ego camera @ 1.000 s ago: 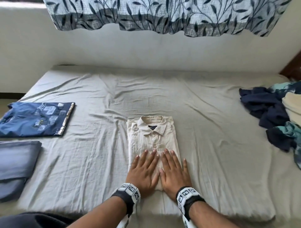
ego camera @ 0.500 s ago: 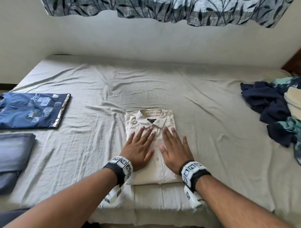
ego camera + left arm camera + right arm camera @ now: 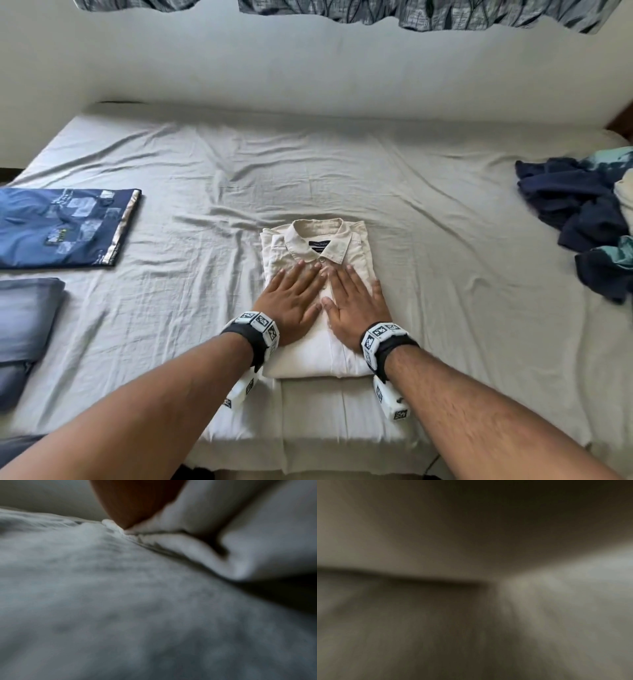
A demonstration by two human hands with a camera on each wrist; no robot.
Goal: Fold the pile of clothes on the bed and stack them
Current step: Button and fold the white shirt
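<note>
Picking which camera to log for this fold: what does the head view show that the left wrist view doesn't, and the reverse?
Head only: both flat hands, left hand and right hand, pressing the cream shirt; folded blue shirt; unfolded pile.
Left wrist only: a blurry close-up of the shirt's folded edge.
Both: shirt and bedsheet.

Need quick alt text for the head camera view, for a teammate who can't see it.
Both hands, left hand and right hand, press flat on a folded cream shirt mid-bed. A folded blue shirt and grey cloth lie to the left; an unfolded dark pile sits right.
</note>
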